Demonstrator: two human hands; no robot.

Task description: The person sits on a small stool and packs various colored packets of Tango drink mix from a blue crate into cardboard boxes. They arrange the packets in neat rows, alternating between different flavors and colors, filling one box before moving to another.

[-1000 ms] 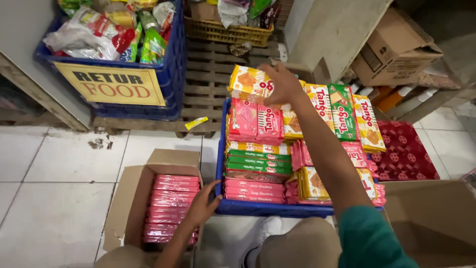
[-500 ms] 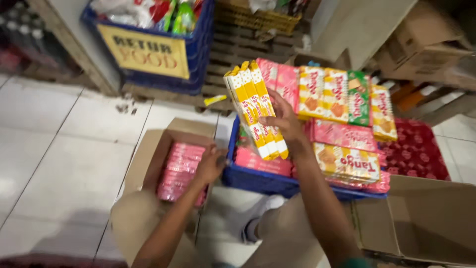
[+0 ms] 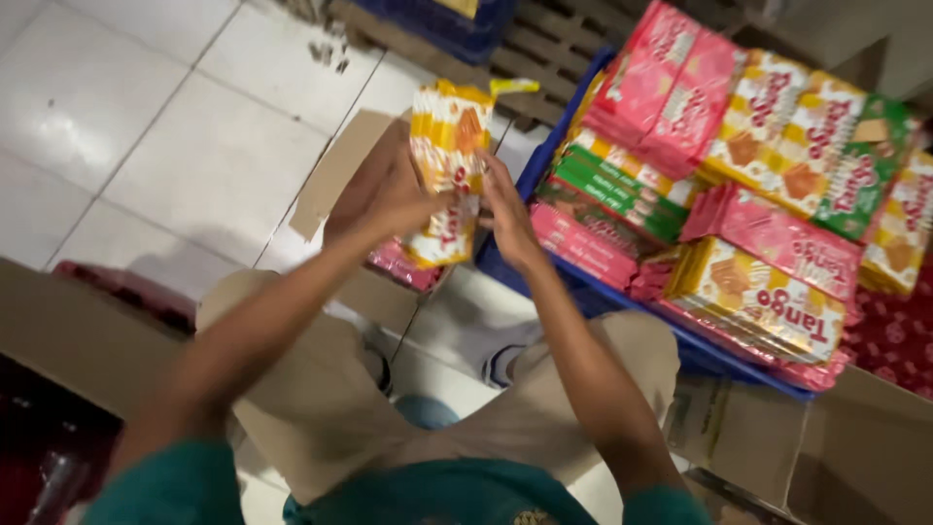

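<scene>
Above the open brown cardboard box (image 3: 335, 185) on the white tiled floor (image 3: 146, 126), the person holds a stack of flat yellow-and-orange snack packets (image 3: 445, 170) upright between both hands. The left hand (image 3: 398, 199) grips the stack's left face, fingers closed on it; the right hand (image 3: 505, 209) presses the opposite side, fingers wrapped against the packets. The stack hangs over the row of pink packets (image 3: 403, 264) lying in the box, just left of the blue plastic crate (image 3: 583, 292) loaded with pink, green and yellow packets. To do this step well, it seems best to keep even pressure from both sides so the slippery wrappers stay aligned, and to square the lower edges before lowering them. Compared with half a second ago, the stack has left the crate side and come over the box, and the left hand has risen from the pink packets to join the grip.
</scene>
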